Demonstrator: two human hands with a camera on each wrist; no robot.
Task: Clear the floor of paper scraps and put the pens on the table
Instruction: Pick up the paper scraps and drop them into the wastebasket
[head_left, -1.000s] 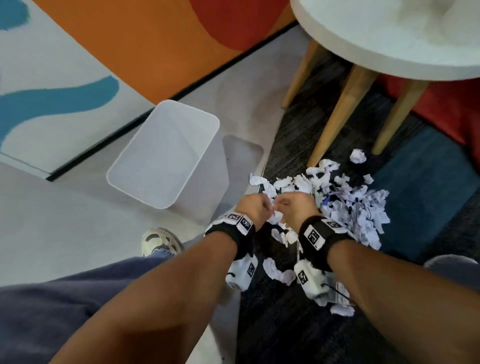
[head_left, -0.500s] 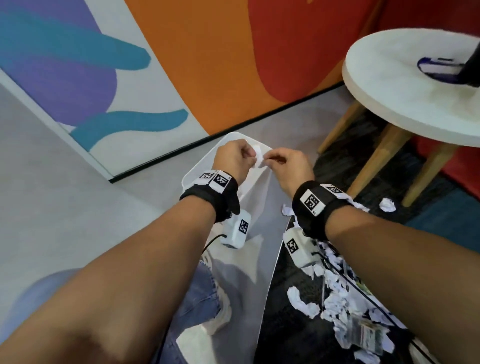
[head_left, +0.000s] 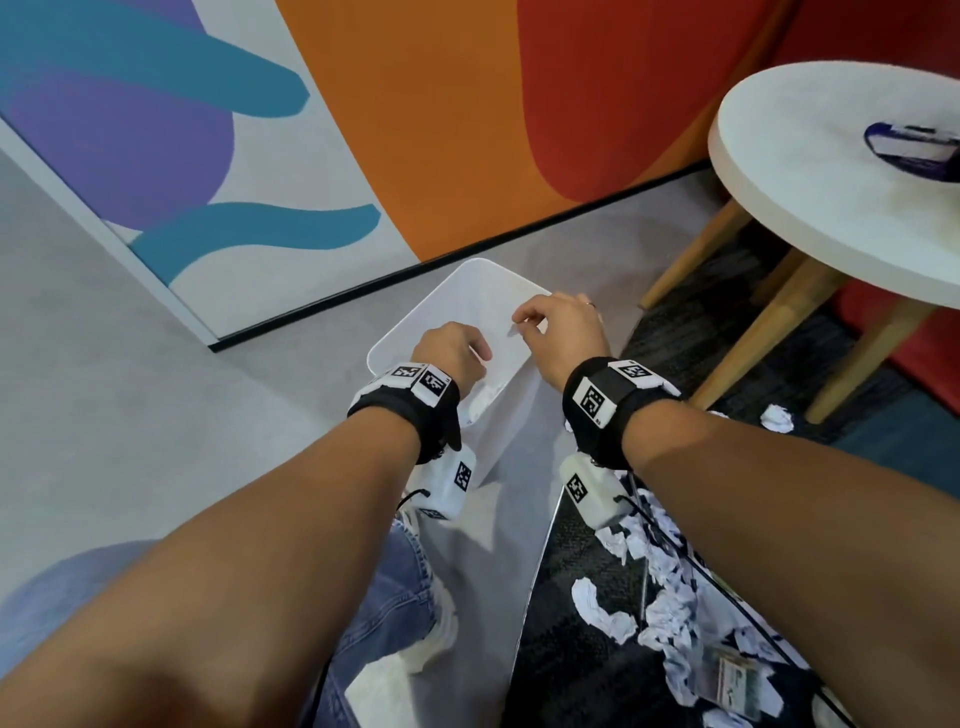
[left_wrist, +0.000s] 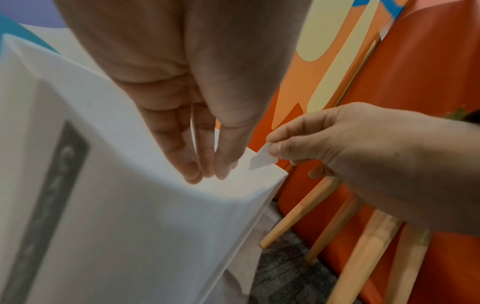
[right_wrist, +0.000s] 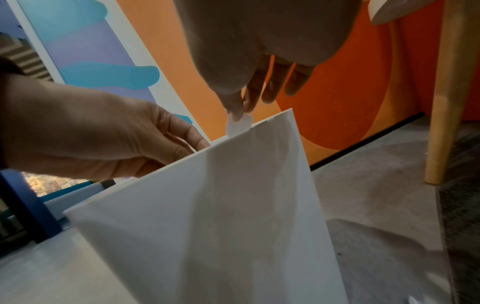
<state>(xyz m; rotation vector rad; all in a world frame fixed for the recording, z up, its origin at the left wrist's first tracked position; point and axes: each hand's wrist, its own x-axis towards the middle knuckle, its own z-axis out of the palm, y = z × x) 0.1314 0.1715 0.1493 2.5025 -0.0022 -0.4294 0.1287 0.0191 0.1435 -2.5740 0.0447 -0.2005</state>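
Observation:
Both hands hang over the open white bin (head_left: 467, 291) on the grey floor. My left hand (head_left: 452, 348) points its straight fingers (left_wrist: 205, 164) down into the bin and holds nothing. My right hand (head_left: 561, 327) pinches one small white paper scrap (head_left: 514, 328) between thumb and forefinger, just above the bin's rim; the scrap (right_wrist: 237, 125) also shows in the right wrist view. Some white scraps (head_left: 485, 397) lie inside the bin. A pile of crumpled paper scraps (head_left: 665, 618) lies on the dark carpet under my right forearm. I cannot make out a pen for certain.
A round white table (head_left: 810, 171) on wooden legs (head_left: 769, 332) stands at the right, with a blue-rimmed object (head_left: 909, 150) on it. One lone scrap (head_left: 776, 417) lies by a table leg. My knee and shoe (head_left: 431, 623) are beside the bin. A painted wall (head_left: 415, 130) stands behind.
Both hands rose from the scrap pile to the bin. Since half a second ago they have moved apart, the left hand has opened, and the right keeps one small scrap.

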